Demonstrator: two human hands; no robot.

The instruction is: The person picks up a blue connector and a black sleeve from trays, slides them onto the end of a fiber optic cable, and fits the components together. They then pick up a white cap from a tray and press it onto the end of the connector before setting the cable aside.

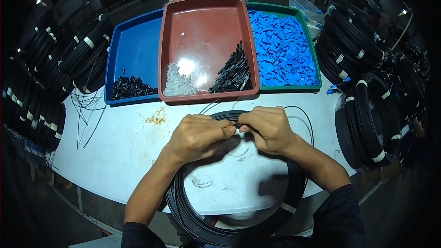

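My left hand [200,135] and my right hand [268,128] meet fingertip to fingertip above the table's middle. Both are closed in a pinch on a thin black cable [237,125], of which only a short dark piece shows between the fingers; its end is hidden. Beneath and around my hands lies a large coil of black cable [181,211], bound with a white band at lower right. The coil's near side overhangs the table's front edge. A loose cable loop [308,121] curves out to the right of my right hand.
A blue tray [131,34] holds small black caps, a red-brown tray [206,18] holds clear and black pieces, and a green tray [312,59] holds blue connectors. Banded cable coils stand at left [87,48] and right [372,124]. Loose cable ends hang over the white table [119,156].
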